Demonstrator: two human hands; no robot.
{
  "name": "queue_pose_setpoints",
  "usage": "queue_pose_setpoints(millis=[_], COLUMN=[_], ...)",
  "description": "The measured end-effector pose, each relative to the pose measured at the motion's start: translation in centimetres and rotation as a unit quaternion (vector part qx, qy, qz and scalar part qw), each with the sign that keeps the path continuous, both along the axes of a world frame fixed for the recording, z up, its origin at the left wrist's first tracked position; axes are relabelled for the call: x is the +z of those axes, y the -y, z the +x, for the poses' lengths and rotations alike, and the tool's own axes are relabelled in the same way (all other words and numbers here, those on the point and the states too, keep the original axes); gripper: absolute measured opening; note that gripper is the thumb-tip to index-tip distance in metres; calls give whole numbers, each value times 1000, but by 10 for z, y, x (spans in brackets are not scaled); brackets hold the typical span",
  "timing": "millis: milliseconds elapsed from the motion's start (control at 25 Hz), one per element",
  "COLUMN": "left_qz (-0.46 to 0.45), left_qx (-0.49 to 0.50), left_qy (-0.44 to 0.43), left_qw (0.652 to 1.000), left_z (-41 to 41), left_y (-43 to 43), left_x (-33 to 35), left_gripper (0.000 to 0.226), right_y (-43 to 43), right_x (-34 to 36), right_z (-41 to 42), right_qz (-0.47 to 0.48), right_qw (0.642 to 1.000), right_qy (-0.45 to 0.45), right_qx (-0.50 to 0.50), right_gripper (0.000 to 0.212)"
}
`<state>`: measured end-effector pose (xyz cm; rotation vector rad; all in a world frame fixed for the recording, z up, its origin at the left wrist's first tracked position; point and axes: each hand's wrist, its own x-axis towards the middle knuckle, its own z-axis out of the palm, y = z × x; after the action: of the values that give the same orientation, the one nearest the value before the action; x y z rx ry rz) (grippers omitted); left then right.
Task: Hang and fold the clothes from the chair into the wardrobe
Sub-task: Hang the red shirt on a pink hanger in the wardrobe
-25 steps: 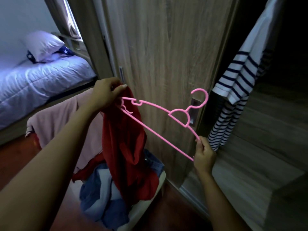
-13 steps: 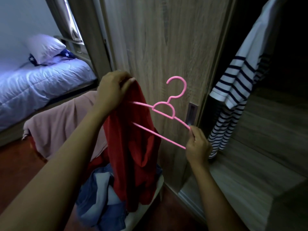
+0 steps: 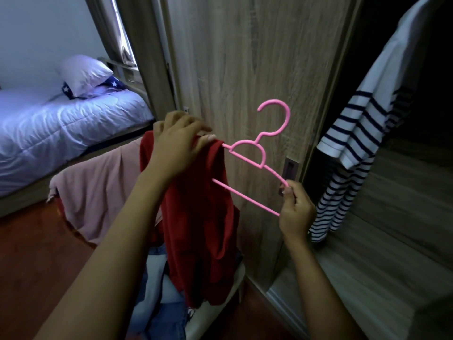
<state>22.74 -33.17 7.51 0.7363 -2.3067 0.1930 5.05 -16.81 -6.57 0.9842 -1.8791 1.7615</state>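
My left hand [image 3: 179,141] pinched the red garment [image 3: 201,217] onto one end of the pink hanger [image 3: 247,158]. My right hand [image 3: 296,209] gripped the other end. Hanger sat before the wardrobe door [image 3: 257,57], hook up, garment draping above the clothes-piled chair [image 3: 215,312].

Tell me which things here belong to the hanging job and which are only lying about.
Job: red garment, pink hanger, left hand, right hand, pink garment and denim on the chair, wardrobe, striped shirt.
Lying about: bed, white pillow, star-patterned cushion.
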Motion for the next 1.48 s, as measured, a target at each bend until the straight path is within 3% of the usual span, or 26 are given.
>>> queue_pose_setpoints(millis=[80,200,360,440,560,680,720,800,880,960,1040,1120,1320,1480], left_qz=[23,68,67,95,122,131,138,148,155,161,158,156,135,122], left_qx=[-33,-74,-39,-28,-21,21,36,46,44,39,37,32,49,87], left_qy=[39,14,-76,-113,-110,-118,-135,-168,-176,-183,-193,-211,-228,-238], left_qw=[998,995,994,989,986,984,981,974,971,969,968,964,963,960], left_z=[6,10,14,23,34,45,49,57,61,64,66,73,105,116], left_y=[0,-4,-11,-11,-14,-19,-21,-27,-31,-33,-34,-35,-20,-12], left_x=[3,1,-11,-19,-35,-44,-45,-46,-47,-50,-52,-54,-75,-99], left_gripper=[47,37,47,50,48,41,34,18,16,23,31,33,40,30], right_y=[-1,2,13,14,14,17,17,19,24,31,38,41,36,26], right_x=[3,7,13,6,-25,-58,-69,-88,-99,-108,-106,-101,-54,-10], right_z=[-2,0,7,11,23,40,46,55,71,86,97,92,25,-7], right_qz=[2,9,1,-58,-106,-112,-88,25,194,304,347,336,146,83], right_qw=[1000,1000,987,978,968,952,944,926,887,877,891,908,915,935], right_qy=[-19,24,103,124,149,253,300,371,353,279,210,189,365,335], right_qx=[2,15,-124,-157,-174,-129,-101,66,225,246,206,164,91,84], right_gripper=[34,37,41,42,35,42,47,41,29,38,30,22,11,9])
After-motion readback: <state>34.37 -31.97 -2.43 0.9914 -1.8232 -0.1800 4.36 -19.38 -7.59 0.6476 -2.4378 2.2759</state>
